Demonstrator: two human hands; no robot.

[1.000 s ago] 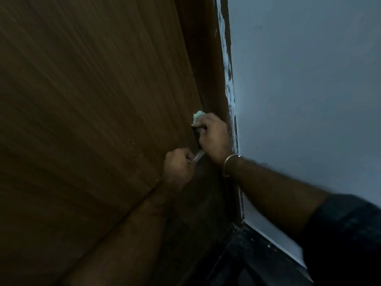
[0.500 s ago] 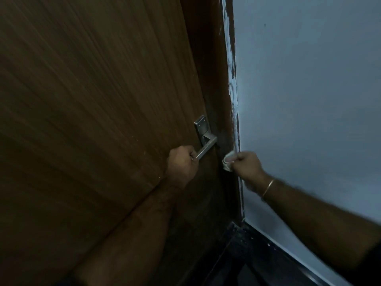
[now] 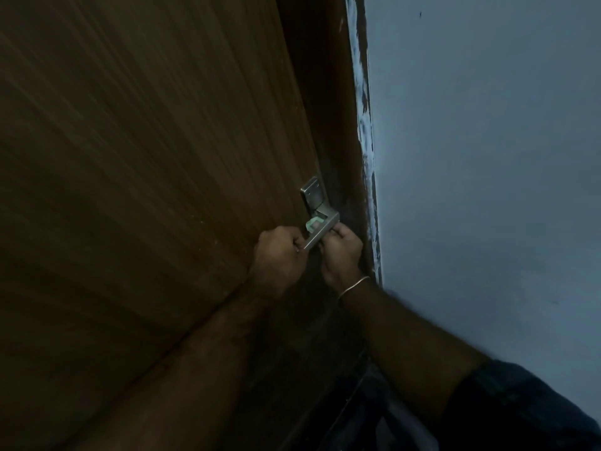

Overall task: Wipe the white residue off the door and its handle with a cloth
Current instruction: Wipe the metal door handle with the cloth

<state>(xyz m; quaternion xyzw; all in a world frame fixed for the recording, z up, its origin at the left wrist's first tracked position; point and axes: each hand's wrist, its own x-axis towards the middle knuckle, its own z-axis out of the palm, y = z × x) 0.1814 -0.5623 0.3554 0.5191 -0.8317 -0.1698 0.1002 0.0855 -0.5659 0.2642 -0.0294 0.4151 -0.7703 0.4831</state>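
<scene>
The brown wooden door (image 3: 146, 164) fills the left of the view. Its silver lever handle (image 3: 320, 227) hangs from a metal plate near the door's right edge. My left hand (image 3: 279, 252) grips the free end of the lever. My right hand (image 3: 341, 252), with a thin bangle at the wrist, holds a small pale cloth (image 3: 313, 223) pressed behind the lever, close to the plate. Only a bit of the cloth shows. White residue (image 3: 366, 131) streaks the dark door frame where it meets the wall.
A pale blue-grey wall (image 3: 487, 157) takes up the right side. The dark door frame (image 3: 328, 102) runs between door and wall. A dark floor strip (image 3: 357, 402) lies at the bottom, under my right forearm.
My right hand went from the handle plate down to the frame edge, then came back to the lever with the cloth. My left hand stayed on the lever's end.
</scene>
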